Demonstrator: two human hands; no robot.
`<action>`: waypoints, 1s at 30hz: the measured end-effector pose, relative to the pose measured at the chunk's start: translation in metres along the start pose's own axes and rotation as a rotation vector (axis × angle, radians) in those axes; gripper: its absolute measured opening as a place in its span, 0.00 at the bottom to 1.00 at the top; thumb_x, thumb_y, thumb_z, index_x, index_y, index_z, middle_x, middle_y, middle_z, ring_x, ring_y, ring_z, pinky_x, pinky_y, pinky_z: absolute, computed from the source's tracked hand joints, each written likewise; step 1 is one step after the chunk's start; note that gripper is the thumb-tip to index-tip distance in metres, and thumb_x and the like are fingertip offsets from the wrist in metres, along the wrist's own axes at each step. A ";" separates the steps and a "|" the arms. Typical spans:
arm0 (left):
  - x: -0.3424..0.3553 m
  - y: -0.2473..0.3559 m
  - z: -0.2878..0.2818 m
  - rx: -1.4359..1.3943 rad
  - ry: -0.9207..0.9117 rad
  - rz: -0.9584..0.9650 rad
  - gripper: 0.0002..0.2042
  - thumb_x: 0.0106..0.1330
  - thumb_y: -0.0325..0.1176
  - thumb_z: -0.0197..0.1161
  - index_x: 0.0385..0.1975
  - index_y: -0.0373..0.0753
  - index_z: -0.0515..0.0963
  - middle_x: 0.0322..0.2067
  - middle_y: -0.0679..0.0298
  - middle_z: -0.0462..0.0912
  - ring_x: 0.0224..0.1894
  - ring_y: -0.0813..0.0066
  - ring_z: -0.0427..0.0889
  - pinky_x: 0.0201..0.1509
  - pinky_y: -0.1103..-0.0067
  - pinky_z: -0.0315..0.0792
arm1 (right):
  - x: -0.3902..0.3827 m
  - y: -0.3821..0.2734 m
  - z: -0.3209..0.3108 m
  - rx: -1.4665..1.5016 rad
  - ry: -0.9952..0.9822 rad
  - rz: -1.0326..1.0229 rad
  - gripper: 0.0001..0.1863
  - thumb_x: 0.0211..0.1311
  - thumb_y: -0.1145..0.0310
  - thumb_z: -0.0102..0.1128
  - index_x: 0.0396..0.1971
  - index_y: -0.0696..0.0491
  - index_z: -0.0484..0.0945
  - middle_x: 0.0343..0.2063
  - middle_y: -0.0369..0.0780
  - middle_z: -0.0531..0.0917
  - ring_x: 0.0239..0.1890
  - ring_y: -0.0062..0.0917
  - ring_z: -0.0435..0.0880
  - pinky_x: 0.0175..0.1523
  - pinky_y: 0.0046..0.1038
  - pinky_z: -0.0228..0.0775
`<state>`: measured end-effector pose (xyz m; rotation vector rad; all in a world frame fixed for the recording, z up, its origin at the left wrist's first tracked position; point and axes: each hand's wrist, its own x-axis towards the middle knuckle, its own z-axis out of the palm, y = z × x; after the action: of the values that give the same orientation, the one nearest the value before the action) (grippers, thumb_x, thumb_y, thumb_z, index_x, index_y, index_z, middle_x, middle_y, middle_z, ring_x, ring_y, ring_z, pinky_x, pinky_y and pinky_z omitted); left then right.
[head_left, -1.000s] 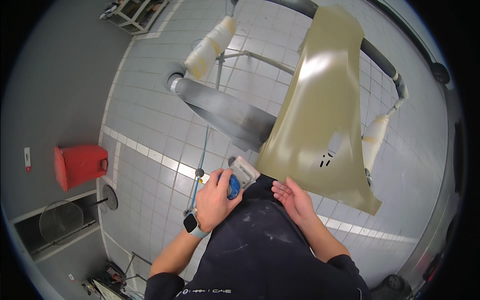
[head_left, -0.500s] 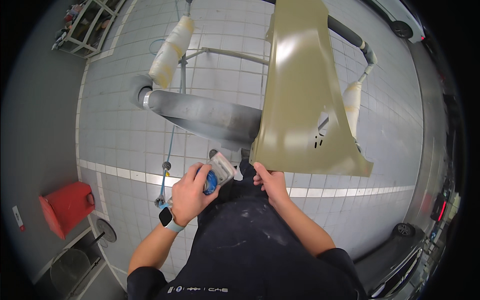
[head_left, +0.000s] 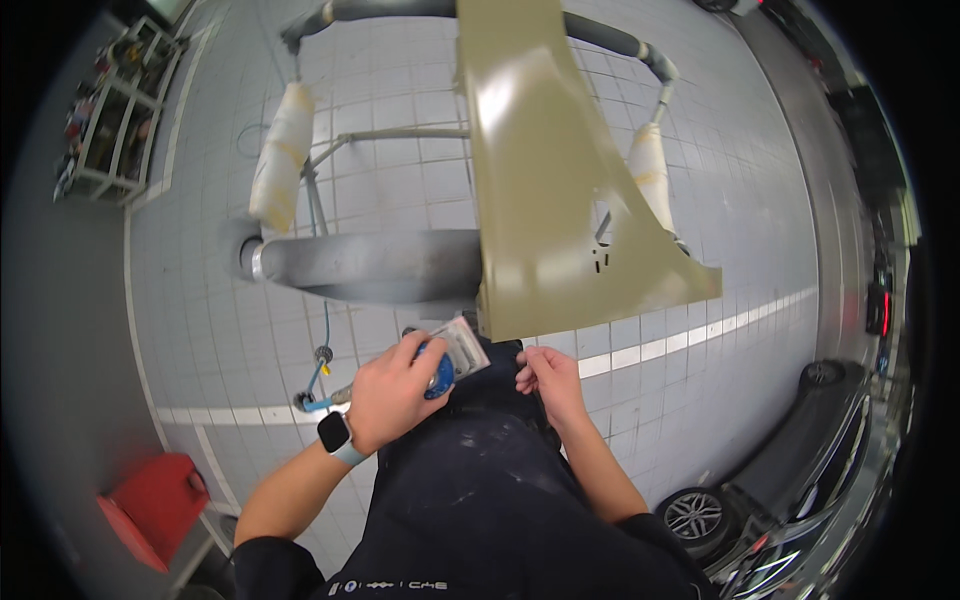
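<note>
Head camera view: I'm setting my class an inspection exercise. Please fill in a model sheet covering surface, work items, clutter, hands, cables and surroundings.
Surface: grey tiled floor with a white stripe.
Job's things: olive panel over grey padded tubes; blue-topped handheld tool.
Clutter: assorted items at the shelf unit, upper left.
Hands: left hand grips the handheld tool; right hand, fingers curled, is near the panel's lower edge, no object visible in it.
Cables: blue hose leads toward the left hand; its joint with the tool is hidden.
Surroundings: red bin, lower left; dark car, lower right.
</note>
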<state>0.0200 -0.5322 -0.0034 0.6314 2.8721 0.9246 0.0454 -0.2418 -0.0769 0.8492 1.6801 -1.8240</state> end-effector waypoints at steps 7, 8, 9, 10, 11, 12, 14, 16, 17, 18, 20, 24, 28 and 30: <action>-0.002 -0.001 -0.020 -0.150 0.142 -0.327 0.31 0.56 0.36 0.83 0.58 0.39 0.75 0.51 0.51 0.82 0.47 0.43 0.86 0.46 0.61 0.81 | -0.024 0.016 -0.014 -0.584 -0.190 -0.286 0.22 0.78 0.54 0.61 0.48 0.60 0.87 0.44 0.46 0.91 0.47 0.35 0.90 0.56 0.37 0.80; -0.003 -0.002 -0.025 -0.191 0.172 -0.357 0.32 0.56 0.35 0.83 0.59 0.38 0.75 0.50 0.50 0.82 0.47 0.45 0.85 0.49 0.64 0.81 | -0.025 0.014 -0.015 -0.653 -0.219 -0.272 0.22 0.76 0.54 0.62 0.49 0.59 0.87 0.47 0.47 0.91 0.49 0.38 0.90 0.58 0.38 0.79; -0.004 -0.001 -0.031 -0.177 0.209 -0.366 0.32 0.56 0.35 0.83 0.59 0.37 0.75 0.49 0.50 0.83 0.46 0.46 0.85 0.51 0.65 0.80 | -0.024 0.010 -0.016 -0.651 -0.227 -0.316 0.22 0.76 0.54 0.63 0.51 0.59 0.87 0.49 0.49 0.91 0.51 0.40 0.90 0.58 0.38 0.79; -0.004 -0.001 -0.036 -0.164 0.246 -0.377 0.32 0.56 0.34 0.82 0.59 0.37 0.75 0.48 0.50 0.83 0.46 0.48 0.85 0.52 0.66 0.80 | -0.021 0.002 -0.020 -0.613 -0.249 -0.320 0.22 0.76 0.54 0.63 0.51 0.59 0.87 0.49 0.49 0.91 0.51 0.40 0.90 0.58 0.38 0.80; -0.004 0.001 -0.042 -0.171 0.258 -0.431 0.30 0.58 0.34 0.82 0.59 0.36 0.75 0.46 0.51 0.84 0.45 0.51 0.85 0.53 0.67 0.80 | -0.024 -0.005 -0.026 -0.594 -0.253 -0.275 0.22 0.76 0.54 0.63 0.51 0.59 0.87 0.48 0.49 0.91 0.51 0.40 0.90 0.58 0.38 0.80; -0.001 0.001 -0.048 -0.165 0.275 -0.452 0.30 0.58 0.34 0.82 0.59 0.36 0.75 0.46 0.51 0.84 0.45 0.51 0.85 0.53 0.67 0.80 | -0.025 -0.014 -0.030 -0.559 -0.271 -0.265 0.22 0.76 0.54 0.63 0.51 0.59 0.87 0.48 0.49 0.91 0.51 0.41 0.90 0.58 0.38 0.80; 0.007 0.004 -0.062 -0.161 0.317 -0.515 0.30 0.58 0.33 0.81 0.59 0.36 0.75 0.46 0.50 0.84 0.45 0.53 0.85 0.53 0.67 0.79 | -0.016 -0.035 -0.035 -0.449 -0.291 -0.279 0.18 0.76 0.58 0.65 0.49 0.59 0.86 0.41 0.43 0.91 0.43 0.30 0.89 0.52 0.33 0.80; 0.023 0.006 -0.077 -0.172 0.387 -0.478 0.29 0.60 0.33 0.80 0.58 0.35 0.75 0.44 0.54 0.84 0.43 0.61 0.84 0.52 0.70 0.79 | -0.004 -0.060 -0.041 -0.345 -0.275 -0.340 0.15 0.75 0.61 0.66 0.47 0.59 0.86 0.37 0.39 0.90 0.38 0.22 0.87 0.48 0.28 0.80; 0.031 0.007 -0.088 -0.171 0.409 -0.483 0.29 0.60 0.33 0.80 0.58 0.35 0.75 0.43 0.55 0.84 0.42 0.63 0.83 0.51 0.71 0.79 | 0.005 -0.072 -0.041 -0.220 -0.238 -0.408 0.12 0.75 0.65 0.67 0.45 0.60 0.86 0.33 0.34 0.88 0.35 0.14 0.82 0.43 0.23 0.77; 0.038 0.009 -0.101 -0.169 0.425 -0.505 0.28 0.60 0.33 0.80 0.59 0.34 0.75 0.42 0.56 0.83 0.42 0.65 0.82 0.51 0.71 0.79 | 0.012 -0.086 -0.045 -0.204 -0.156 -0.414 0.11 0.75 0.66 0.67 0.44 0.60 0.86 0.32 0.33 0.88 0.34 0.13 0.82 0.40 0.22 0.76; 0.057 0.014 -0.128 -0.120 0.460 -0.470 0.27 0.61 0.32 0.79 0.58 0.34 0.75 0.40 0.58 0.83 0.40 0.69 0.81 0.50 0.73 0.79 | 0.033 -0.111 -0.045 -0.321 0.049 -0.595 0.09 0.73 0.70 0.65 0.44 0.60 0.85 0.37 0.40 0.88 0.38 0.22 0.85 0.45 0.27 0.78; 0.103 0.019 -0.186 -0.053 0.469 -0.422 0.27 0.60 0.30 0.79 0.58 0.34 0.75 0.39 0.57 0.82 0.39 0.69 0.81 0.48 0.74 0.79 | 0.078 -0.156 -0.044 -0.549 0.343 -0.884 0.16 0.71 0.70 0.64 0.54 0.62 0.81 0.54 0.51 0.82 0.57 0.41 0.81 0.61 0.39 0.74; 0.166 0.010 -0.248 0.209 0.315 -0.149 0.29 0.54 0.29 0.81 0.56 0.36 0.77 0.42 0.54 0.84 0.40 0.57 0.86 0.48 0.71 0.81 | 0.133 -0.183 -0.029 -0.756 0.560 -0.886 0.30 0.72 0.65 0.64 0.67 0.65 0.70 0.69 0.56 0.70 0.72 0.54 0.67 0.76 0.50 0.58; 0.199 0.007 -0.287 0.351 0.214 0.000 0.30 0.51 0.29 0.82 0.56 0.37 0.78 0.44 0.54 0.85 0.41 0.52 0.87 0.47 0.68 0.82 | 0.159 -0.196 -0.023 -0.850 0.654 -0.875 0.34 0.74 0.60 0.62 0.70 0.66 0.66 0.71 0.57 0.68 0.74 0.55 0.65 0.79 0.53 0.53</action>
<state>-0.2107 -0.6044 0.2489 0.5851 3.2615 0.5157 -0.2028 -0.1921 -0.0630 0.3219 3.2575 -0.9800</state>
